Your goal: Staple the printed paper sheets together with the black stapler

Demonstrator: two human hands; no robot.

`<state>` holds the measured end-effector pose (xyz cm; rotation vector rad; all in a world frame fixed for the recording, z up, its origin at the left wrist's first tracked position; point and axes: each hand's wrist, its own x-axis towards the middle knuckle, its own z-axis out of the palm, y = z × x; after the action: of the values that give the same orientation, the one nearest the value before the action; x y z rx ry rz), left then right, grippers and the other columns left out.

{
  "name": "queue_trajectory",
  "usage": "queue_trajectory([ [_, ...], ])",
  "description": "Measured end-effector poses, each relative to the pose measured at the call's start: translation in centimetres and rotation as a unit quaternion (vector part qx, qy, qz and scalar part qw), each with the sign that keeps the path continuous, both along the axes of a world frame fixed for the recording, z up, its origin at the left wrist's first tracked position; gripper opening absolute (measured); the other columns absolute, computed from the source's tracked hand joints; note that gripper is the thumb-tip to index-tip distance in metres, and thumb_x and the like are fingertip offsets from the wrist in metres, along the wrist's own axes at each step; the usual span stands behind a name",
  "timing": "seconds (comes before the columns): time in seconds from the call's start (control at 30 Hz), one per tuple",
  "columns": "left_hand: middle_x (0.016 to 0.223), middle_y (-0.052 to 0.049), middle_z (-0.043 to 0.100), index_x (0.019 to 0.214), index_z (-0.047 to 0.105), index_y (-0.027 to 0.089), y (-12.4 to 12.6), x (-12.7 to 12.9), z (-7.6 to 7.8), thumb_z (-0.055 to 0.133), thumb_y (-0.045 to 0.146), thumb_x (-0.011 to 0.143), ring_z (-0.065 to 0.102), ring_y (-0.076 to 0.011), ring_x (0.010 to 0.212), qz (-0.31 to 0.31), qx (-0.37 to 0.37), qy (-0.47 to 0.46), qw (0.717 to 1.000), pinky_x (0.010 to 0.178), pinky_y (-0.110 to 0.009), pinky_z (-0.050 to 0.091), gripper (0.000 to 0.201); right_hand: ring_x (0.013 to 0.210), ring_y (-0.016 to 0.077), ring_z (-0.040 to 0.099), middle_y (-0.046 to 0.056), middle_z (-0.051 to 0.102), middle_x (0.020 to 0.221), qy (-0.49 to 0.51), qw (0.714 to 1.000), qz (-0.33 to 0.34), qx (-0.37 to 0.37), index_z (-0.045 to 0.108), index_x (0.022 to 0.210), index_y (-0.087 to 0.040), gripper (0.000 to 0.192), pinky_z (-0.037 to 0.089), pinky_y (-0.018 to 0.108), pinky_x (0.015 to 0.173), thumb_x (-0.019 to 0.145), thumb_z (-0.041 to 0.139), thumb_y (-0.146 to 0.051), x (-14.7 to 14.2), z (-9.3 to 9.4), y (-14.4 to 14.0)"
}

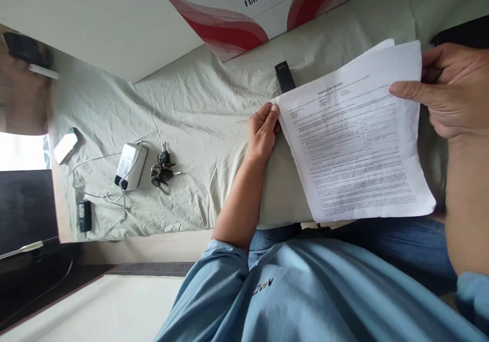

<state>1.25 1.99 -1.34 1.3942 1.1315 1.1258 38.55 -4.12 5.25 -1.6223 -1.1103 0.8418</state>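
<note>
Left hand curled closed on the left corner of a thin stack of white printed paper sheets. Right hand pinches the stack's far right edge, thumb on top. Sheets held over the lap, above a bed with wrinkled pale-green sheet. Black remote just behind the sheets; key bunch and white charger well left.

Legible text: two items confirmed, two partial.

The printed sheet, uppermost of the papers, carries the heading "OVERLEAF NOTES" at its top; the dense body text below is too small to read. The red-and-white carton at the top edge shows "PURIFIED W…" cut off, with "FOR DRINKING" beneath, and above these large red lettering cropped by the frame. The blue shirt bears a dark mark, partly folded, unreadable.
</note>
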Motion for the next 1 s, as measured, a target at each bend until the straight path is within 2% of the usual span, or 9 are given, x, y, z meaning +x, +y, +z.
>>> queue_trajectory([
  [0.1,0.072,0.001,0.046,0.079,0.065,0.028,0.1,0.0,-0.1,0.081,0.102,0.107,0.063,-0.0182,0.069,0.001,-0.005,0.001,1.0,0.065,-0.037,0.057,0.08,0.102,0.0286,0.093,0.007,0.094,0.107,0.002,0.999,-0.015,0.035,0.092,0.106,-0.02,0.076,0.077,0.063,0.111,0.066,0.127,-0.076,0.1,-0.3,0.2],
  [0.17,0.071,0.001,0.044,0.079,0.067,0.028,0.1,0.0,-0.1,0.082,0.1,0.108,0.062,-0.0179,0.068,-0.002,-0.005,-0.003,1.0,0.066,-0.038,0.057,0.079,0.101,0.0296,0.093,0.008,0.093,0.104,-0.002,0.999,-0.014,0.041,0.093,0.102,-0.019,0.074,0.078,0.063,0.109,0.07,0.125,-0.076,0.2,-0.4,0.2],
  [0.3,0.069,0.002,0.044,0.078,0.067,0.028,0.1,0.2,0.0,0.084,0.098,0.108,0.064,-0.018,0.068,0.009,-0.019,-0.018,1.0,0.065,-0.037,0.058,0.078,0.108,0.0324,0.095,0.01,0.095,0.109,-0.03,0.999,0.007,0.043,0.094,0.104,-0.018,0.07,0.078,0.064,0.11,0.08,0.119,-0.08,0.3,-0.3,-0.2],
  [0.47,0.068,0.001,0.045,0.077,0.063,0.027,-0.4,0.8,0.6,0.084,0.105,0.102,0.069,-0.0196,0.072,0.02,-0.031,-0.05,0.998,0.061,-0.035,0.055,0.085,0.103,0.0298,0.094,0.011,0.099,0.115,-0.054,0.998,0.013,0.033,0.099,0.109,-0.021,0.078,0.078,0.059,0.104,0.078,0.114,-0.091,0.1,0.6,-0.7],
  [0.63,0.072,0.0,0.055,0.089,0.076,0.027,-0.5,0.6,0.7,0.091,0.109,0.092,0.067,-0.0212,0.071,-0.016,-0.033,-0.053,0.998,0.062,-0.036,0.055,0.083,0.092,0.0259,0.09,0.013,0.099,0.113,-0.044,0.999,-0.002,0.015,0.103,0.113,-0.019,0.082,0.077,0.057,0.101,0.074,0.117,-0.089,-0.4,1.2,-0.9],
  [0.77,0.07,0.001,0.049,0.091,0.083,0.028,-0.5,-0.2,0.3,0.091,0.106,0.094,0.052,-0.017,0.062,-0.037,-0.03,-0.048,0.998,0.06,-0.036,0.046,0.078,0.107,0.0311,0.095,0.011,0.101,0.119,-0.048,0.998,-0.005,0.027,0.102,0.113,-0.022,0.078,0.077,0.062,0.11,0.077,0.114,-0.09,-0.8,1.5,-0.9],
  [0.87,0.071,0.001,0.05,0.092,0.081,0.029,-0.7,-0.9,0.1,0.089,0.105,0.096,0.056,-0.0194,0.064,-0.041,-0.026,-0.035,0.998,0.063,-0.039,0.05,0.076,0.12,0.0361,0.097,0.012,0.101,0.122,-0.069,0.996,-0.027,0.044,0.1,0.109,-0.025,0.07,0.076,0.065,0.114,0.081,0.114,-0.087,-0.9,1.4,-0.8],
  [0.93,0.072,0.0,0.053,0.092,0.078,0.03,-0.9,-1.1,0.1,0.088,0.104,0.098,0.056,-0.0197,0.063,-0.034,-0.019,-0.036,0.999,0.061,-0.039,0.049,0.075,0.116,0.0363,0.097,0.011,0.1,0.114,-0.074,0.994,-0.058,0.049,0.099,0.103,-0.024,0.068,0.076,0.066,0.114,0.08,0.115,-0.086,-0.8,1.2,-0.8],
  [1.0,0.068,0.001,0.054,0.086,0.073,0.03,-1.0,-1.0,0.4,0.086,0.102,0.101,0.052,-0.0176,0.057,-0.016,-0.016,-0.04,0.999,0.054,-0.037,0.042,0.075,0.111,0.035,0.096,0.01,0.098,0.106,-0.069,0.994,-0.072,0.052,0.097,0.1,-0.023,0.067,0.076,0.067,0.114,0.079,0.117,-0.084,-0.7,1.0,-0.8],
])
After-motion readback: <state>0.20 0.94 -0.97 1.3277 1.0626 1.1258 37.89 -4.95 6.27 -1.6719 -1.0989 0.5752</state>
